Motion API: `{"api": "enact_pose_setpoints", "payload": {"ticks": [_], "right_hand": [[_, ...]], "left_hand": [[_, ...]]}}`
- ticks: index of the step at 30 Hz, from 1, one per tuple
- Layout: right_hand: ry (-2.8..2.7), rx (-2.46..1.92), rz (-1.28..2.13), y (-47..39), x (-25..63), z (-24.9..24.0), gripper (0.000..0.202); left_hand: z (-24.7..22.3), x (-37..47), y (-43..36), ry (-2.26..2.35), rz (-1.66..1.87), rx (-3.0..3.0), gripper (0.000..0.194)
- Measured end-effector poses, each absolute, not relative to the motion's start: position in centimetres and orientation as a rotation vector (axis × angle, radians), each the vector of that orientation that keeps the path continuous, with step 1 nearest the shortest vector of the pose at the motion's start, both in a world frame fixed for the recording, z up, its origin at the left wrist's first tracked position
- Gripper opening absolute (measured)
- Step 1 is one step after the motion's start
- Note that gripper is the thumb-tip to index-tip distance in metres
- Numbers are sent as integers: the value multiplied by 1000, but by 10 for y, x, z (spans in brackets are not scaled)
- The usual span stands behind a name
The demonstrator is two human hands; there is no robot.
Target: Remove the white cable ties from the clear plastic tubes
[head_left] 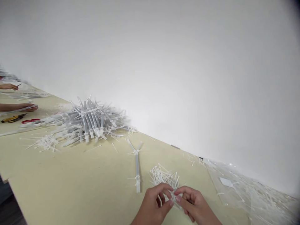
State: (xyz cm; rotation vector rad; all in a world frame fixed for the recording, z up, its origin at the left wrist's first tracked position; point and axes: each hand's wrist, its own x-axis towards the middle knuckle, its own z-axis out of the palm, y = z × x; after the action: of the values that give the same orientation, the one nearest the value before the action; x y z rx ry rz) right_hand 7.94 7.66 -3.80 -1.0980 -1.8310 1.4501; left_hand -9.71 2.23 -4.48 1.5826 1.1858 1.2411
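Hands: the left hand (153, 204) and right hand (193, 204) meet at the bottom edge of the view, fingertips pinched together on a few white cable ties (173, 197) drawn from the small heap.
Small heap: loose cable ties (164, 177) lie on the table just beyond the fingers, touching the pinched ones.
Step in hand: by the look of it, picking out or separating 1 tie from the clump; both hands are busy, neither is free.
Next move: judged from the grip, it calls for fine fingertip work, 1 hand holding the clump down while the other draws a single tie clear.
Single bundle: 1 tied bundle of clear tubes (137, 170) lies alone just left of the small heap, apart from the hands.
Big pile: many like bundles (89, 123) are heaped farther off to the left, with stray ties scattered around.
Plastic bag: a clear bag of ties (253, 193) sprawls to the right, near the right hand.
Open room: the bare tabletop (77, 184) lies left of the hands; its near edge runs close at lower left, the white wall (187, 62) shuts in the far side.
Co-worker: another person's hands (28, 107) work at far left, beside red-handled scissors (30, 121) and a yellow cutter (11, 118), well apart.
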Motion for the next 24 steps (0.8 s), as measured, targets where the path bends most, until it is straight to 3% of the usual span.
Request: {"api": "enact_pose_setpoints", "payload": {"ticks": [7,16,24], "right_hand": [[-1722,-1009,1825,78,80,-43,42],[-1778,-1055,1759,75,78,-40,60],[-1762,-1105,1730,73,73,-40,56]], "left_hand": [[-39,-101,17,1018,1212,1503,26],[-42,-99,21,932,1207,1426,31],[-38,-99,20,974,1237,1400,21]]}}
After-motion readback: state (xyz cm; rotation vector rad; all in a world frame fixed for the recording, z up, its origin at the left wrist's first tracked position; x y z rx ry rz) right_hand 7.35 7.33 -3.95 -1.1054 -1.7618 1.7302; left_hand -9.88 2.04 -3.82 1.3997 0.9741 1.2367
